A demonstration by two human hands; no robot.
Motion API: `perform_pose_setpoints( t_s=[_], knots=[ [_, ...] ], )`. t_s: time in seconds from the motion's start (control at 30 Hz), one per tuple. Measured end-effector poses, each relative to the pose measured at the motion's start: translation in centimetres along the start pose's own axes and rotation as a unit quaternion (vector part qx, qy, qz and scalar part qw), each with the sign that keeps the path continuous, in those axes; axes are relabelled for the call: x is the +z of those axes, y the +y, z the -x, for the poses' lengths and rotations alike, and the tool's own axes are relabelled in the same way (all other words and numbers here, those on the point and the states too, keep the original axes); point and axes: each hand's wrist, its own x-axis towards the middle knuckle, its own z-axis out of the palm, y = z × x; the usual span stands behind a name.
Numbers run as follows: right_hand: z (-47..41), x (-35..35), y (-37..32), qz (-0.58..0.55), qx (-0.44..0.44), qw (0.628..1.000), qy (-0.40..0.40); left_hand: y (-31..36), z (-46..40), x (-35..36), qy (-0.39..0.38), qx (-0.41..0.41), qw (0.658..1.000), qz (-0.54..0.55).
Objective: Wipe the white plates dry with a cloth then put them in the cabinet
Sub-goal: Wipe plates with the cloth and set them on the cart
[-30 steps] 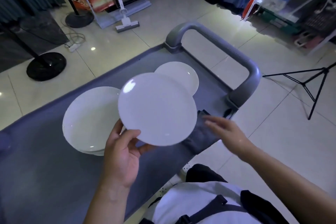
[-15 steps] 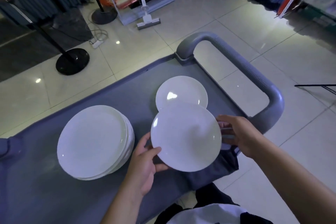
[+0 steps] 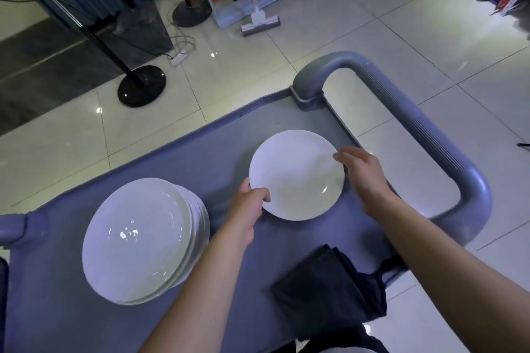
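Observation:
A white plate (image 3: 296,175) lies flat at the far right of the grey cart top (image 3: 215,152), covering the spot where a single plate lay before. My left hand (image 3: 249,203) grips its near-left rim with curled fingers. My right hand (image 3: 364,178) holds the right rim, its thumb on the edge. A stack of several white plates (image 3: 137,238) sits to the left, apart from both hands. A dark folded cloth (image 3: 327,286) lies on the cart near the front edge, under my right forearm, and neither hand touches it.
The cart's thick grey handle (image 3: 430,135) loops round the right side, close to my right hand. On the tiled floor beyond stand a black round stand base (image 3: 142,86), a power strip with cables (image 3: 179,59) and a floor mop (image 3: 259,21).
The plate held up in my left hand has gone forward and down onto the single plate at the far right. My right hand has taken its right rim. The cloth now lies uncovered.

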Motion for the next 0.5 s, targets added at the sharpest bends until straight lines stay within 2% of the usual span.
perform_pose_setpoints(
  t_s=[0.13, 0.23, 0.3, 0.4, 0.43, 0.5],
  knots=[
    [0.5, 0.1, 1.0, -0.005, -0.031, 0.999, -0.029, -0.1, -0.3, 0.0, 0.003, -0.006, 1.0, 0.023],
    [1.0, 0.1, 2.2, 0.088, -0.059, 0.993, -0.06, -0.7, -0.7, -0.3, 0.0, 0.004, 1.0, -0.005],
    [1.2, 0.1, 2.8, 0.246, -0.077, 0.962, -0.088, -0.9, -0.8, -0.5, -0.002, 0.0, 0.999, -0.041],
    [2.3, 0.9, 3.4, 0.442, -0.102, 0.884, -0.111, -0.2, 0.7, -0.8, -0.004, 0.031, 0.992, -0.124],
    [2.9, 1.3, 3.4, 0.47, -0.111, 0.869, -0.105, -0.1, 1.4, -1.1, 0.007, 0.053, 0.986, -0.157],
    [4.3, 1.9, 3.1, 0.475, -0.129, 0.865, -0.095, -0.3, 3.3, -2.2, 0.027, 0.125, 0.971, -0.203]
  ],
)
